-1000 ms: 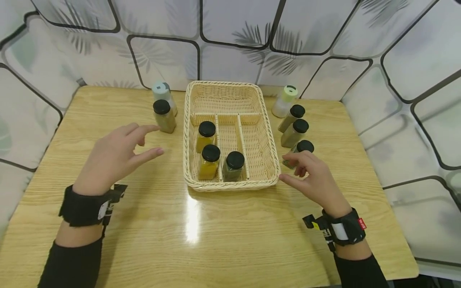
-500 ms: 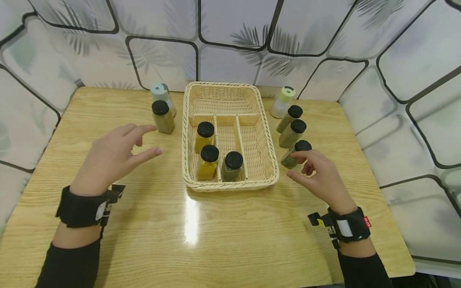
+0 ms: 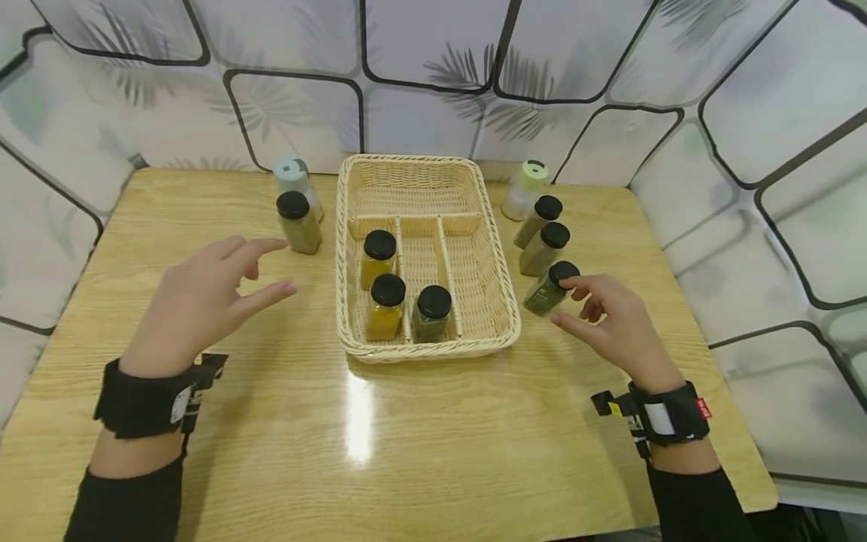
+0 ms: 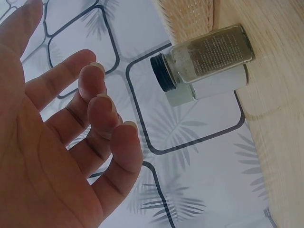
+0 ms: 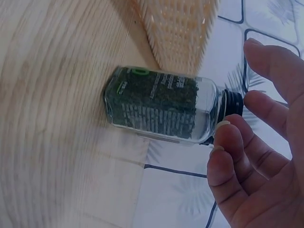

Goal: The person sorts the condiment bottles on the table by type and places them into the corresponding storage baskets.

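My right hand (image 3: 612,324) is beside a spice jar of dark green flakes (image 3: 543,295) with a black cap, standing right of the wicker basket (image 3: 427,352). Its index fingertip is at the cap; whether they touch I cannot tell. The thumb is apart from the jar, which shows large in the right wrist view. My left hand (image 3: 203,301) hovers over the table's left side, thumb and index finger spread, holding nothing. Just beyond its index finger stands a black-capped jar of brownish powder (image 3: 299,224). Behind that is a shaker with a pale blue cap (image 3: 293,177).
Two jars of yellow spice (image 3: 385,312) are in the basket's front left compartment. A dark green jar (image 3: 431,320) occupies the middle one. Along the right side stand two brownish jars (image 3: 539,252) and a shaker with a light green cap (image 3: 520,197). A patterned cloth (image 3: 427,120) borders the table.
My right hand has moved right, from the basket's front right corner to the near side of the green-flake jar, uncovering it. The left hand has hardly moved; the head view shifts slightly.
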`<state>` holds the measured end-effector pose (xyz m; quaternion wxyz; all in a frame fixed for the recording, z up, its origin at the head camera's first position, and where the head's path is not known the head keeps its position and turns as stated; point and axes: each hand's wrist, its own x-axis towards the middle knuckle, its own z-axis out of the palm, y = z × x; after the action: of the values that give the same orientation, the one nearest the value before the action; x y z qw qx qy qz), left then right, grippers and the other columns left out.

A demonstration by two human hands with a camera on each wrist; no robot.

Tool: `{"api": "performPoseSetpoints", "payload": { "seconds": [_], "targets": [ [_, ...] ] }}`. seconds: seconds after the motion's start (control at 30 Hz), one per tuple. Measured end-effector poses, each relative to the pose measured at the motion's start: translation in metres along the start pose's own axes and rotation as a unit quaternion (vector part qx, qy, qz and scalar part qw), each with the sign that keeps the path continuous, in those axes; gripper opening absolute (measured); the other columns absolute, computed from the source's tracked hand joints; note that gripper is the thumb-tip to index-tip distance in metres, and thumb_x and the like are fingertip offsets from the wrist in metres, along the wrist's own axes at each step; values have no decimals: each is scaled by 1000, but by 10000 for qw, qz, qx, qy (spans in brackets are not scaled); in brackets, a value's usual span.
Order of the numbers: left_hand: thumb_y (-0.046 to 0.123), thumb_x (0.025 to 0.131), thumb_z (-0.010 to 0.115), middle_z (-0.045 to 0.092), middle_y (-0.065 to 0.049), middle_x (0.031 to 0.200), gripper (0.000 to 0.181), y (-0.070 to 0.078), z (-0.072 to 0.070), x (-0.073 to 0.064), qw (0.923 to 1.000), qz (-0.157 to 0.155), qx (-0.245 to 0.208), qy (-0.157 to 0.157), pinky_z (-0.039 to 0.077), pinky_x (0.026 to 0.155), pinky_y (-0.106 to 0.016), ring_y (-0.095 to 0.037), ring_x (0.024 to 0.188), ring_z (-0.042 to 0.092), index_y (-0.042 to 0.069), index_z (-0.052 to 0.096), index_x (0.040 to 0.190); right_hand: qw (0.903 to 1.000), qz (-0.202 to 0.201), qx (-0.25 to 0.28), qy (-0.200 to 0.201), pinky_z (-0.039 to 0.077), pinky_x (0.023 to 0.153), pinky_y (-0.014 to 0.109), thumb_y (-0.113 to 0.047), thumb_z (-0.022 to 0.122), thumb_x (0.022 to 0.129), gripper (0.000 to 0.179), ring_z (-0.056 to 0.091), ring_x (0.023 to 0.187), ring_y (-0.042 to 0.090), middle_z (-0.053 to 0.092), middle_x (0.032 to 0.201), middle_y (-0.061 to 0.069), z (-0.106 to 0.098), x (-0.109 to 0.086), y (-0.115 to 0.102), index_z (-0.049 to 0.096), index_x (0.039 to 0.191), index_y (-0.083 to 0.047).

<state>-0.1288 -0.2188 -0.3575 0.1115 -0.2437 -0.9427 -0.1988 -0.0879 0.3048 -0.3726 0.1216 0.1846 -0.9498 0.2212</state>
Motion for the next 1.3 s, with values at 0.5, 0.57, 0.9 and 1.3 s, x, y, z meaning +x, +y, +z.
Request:
{"api": "performPoseSetpoints", "payload": {
  "seconds": [0.5, 0.57, 0.9, 1.3],
  "targets": [
    [54, 88, 60, 51, 2, 85, 58, -1, 1, 0, 10000, -31, -64, -15, 39, 52, -34, -15, 63, 45, 24, 50, 136, 9996, 135, -258, -1, 47, 55, 36, -34, 78, 78, 47, 51, 66, 7, 52, 94, -4, -16, 14, 7, 62, 118, -16],
    [53, 88, 60, 51, 2, 85, 58, 0, 0, 1, 10000, 5, -42, 20, 39, 52, -35, -15, 64, 46, 23, 51, 136, 9995, 135, -267, 24, 46, 55, 36, -34, 77, 78, 47, 51, 66, 7, 52, 94, -4, -17, 16, 8, 62, 118, -16],
    [54, 87, 60, 50, 3, 84, 59, 0, -1, -2, 10000, -23, 38, 59, 38, 50, -34, -15, 62, 44, 22, 51, 135, 9996, 81, -271, 32, 46, 55, 33, -34, 78, 78, 48, 51, 66, 6, 52, 96, -4, -17, 26, 13, 62, 120, -17],
    [54, 87, 60, 49, 2, 85, 59, 0, 0, -1, 10000, -42, 18, 51, 39, 49, -34, -15, 61, 44, 23, 51, 136, 9997, 87, -210, -100, 46, 55, 31, -37, 77, 79, 49, 51, 65, 4, 50, 105, -2, -14, 34, 12, 61, 122, -20]
  ]
}}
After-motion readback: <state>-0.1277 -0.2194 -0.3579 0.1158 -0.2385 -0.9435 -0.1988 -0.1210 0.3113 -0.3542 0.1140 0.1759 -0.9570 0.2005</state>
